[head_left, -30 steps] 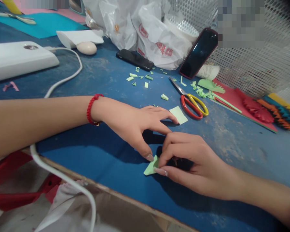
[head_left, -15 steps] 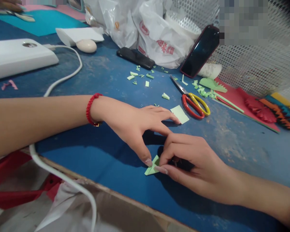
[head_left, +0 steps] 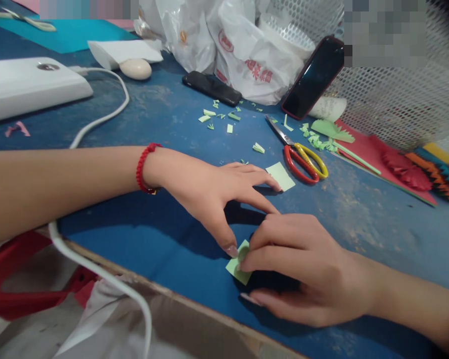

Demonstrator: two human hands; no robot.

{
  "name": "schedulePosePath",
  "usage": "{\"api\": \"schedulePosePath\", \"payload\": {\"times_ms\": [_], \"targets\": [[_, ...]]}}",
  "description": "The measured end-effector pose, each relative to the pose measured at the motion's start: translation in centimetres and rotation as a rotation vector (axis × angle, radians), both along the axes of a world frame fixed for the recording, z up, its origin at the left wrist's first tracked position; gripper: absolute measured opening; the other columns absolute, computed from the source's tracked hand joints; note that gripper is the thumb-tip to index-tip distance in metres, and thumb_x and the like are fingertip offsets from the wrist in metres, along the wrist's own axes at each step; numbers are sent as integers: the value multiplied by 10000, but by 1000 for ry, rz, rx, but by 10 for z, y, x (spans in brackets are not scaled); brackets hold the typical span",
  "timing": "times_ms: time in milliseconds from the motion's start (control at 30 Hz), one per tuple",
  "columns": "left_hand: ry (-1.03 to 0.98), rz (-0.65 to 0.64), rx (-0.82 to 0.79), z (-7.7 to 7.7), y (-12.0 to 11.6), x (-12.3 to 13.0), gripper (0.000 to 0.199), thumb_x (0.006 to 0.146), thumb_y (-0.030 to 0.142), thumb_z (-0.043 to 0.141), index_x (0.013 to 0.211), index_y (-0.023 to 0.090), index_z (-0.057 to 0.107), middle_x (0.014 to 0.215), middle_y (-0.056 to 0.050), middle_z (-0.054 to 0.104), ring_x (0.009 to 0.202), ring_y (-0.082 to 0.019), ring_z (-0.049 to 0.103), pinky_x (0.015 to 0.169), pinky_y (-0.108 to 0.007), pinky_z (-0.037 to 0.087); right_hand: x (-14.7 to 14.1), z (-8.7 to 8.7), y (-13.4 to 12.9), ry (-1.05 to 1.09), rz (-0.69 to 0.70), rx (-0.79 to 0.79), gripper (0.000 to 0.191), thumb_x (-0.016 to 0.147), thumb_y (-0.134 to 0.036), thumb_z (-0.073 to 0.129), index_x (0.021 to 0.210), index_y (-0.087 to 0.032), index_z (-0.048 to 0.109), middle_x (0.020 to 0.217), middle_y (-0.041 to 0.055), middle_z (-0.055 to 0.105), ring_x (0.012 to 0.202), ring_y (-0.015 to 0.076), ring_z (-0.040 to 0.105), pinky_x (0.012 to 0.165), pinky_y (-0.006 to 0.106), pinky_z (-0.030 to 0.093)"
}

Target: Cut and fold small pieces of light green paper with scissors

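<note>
A small light-green piece of paper (head_left: 233, 268) lies on the blue table near its front edge. My left hand (head_left: 205, 192), with a red braided bracelet on the wrist, is spread open, its thumb tip at the paper's left corner. From the right, my right hand (head_left: 307, 269) rests a fingertip on the paper, with its thumb held apart below. Part of the paper is hidden under the right fingers. Another pale green square (head_left: 282, 177) lies by my left hand's outer fingertips. Beside that square are scissors (head_left: 302, 160) with red and yellow handles.
Several green scraps (head_left: 230, 128) are scattered further back. A black phone (head_left: 211, 89) lies before white plastic bags (head_left: 247, 55); another phone (head_left: 312, 77) leans upright. A white power bank (head_left: 26, 89) with a cable (head_left: 97, 122) is at left. Red paper (head_left: 362, 147) lies at right.
The small paper has gone from folded over to lying more spread out. My right thumb has moved off it, while a right fingertip now presses on it.
</note>
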State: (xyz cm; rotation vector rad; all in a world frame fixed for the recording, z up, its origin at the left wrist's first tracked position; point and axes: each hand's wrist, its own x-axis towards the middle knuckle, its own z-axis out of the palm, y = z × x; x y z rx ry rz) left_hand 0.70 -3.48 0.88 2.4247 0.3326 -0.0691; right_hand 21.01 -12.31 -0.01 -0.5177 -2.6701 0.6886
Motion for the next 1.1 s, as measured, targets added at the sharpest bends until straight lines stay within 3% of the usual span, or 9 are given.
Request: {"api": "schedulePosePath", "payload": {"times_ms": [233,467,733,900,1000,1100], "targets": [[17,-10,16,0,1,-1,770,662,388,755,1392,321,520,1575,-35,278,1453,-386,178,1179,-524,126,2,-5,-2,36,-12,132,104,906,-158,602,938,-115,691,825,52,694,728,145,636,662,290,478],[8,-4,-9,-1,1,0,667,654,444,767,1286,293,615,1562,-41,301,1451,-390,176,1177,-539,128,2,-1,-3,1,-182,-88,88,919,-165,599,934,-156,686,844,27,663,777,120,614,678,239,471],[-6,2,-44,-1,3,-2,613,636,437,774,1221,294,659,1569,-23,303,1461,-379,157,1180,-541,121,1,-3,-4,-1,-191,-131,97,929,-174,586,948,-170,680,865,27,674,805,128,621,707,245,476],[-4,-2,-87,3,4,-2,695,558,455,805,1217,280,667,1558,-17,340,1458,-383,189,1184,-516,152,0,-4,-4,7,-211,-126,73,920,-178,596,925,-176,669,859,27,678,803,132,621,696,243,470],[11,11,-74,3,2,-2,900,525,475,817,1361,270,552,1574,-43,309,1467,-383,164,1188,-506,127,0,-3,-5,-7,-232,-145,58,913,-185,604,892,-173,657,834,23,663,770,129,604,689,246,458],[-34,14,-71,0,0,-3,1190,524,487,815,1537,232,245,1599,-82,241,1474,-368,150,1196,-474,106,-1,-2,-4,-54,-257,-209,65,909,-201,605,863,-172,639,834,19,635,735,119,569,671,242,441]]}}
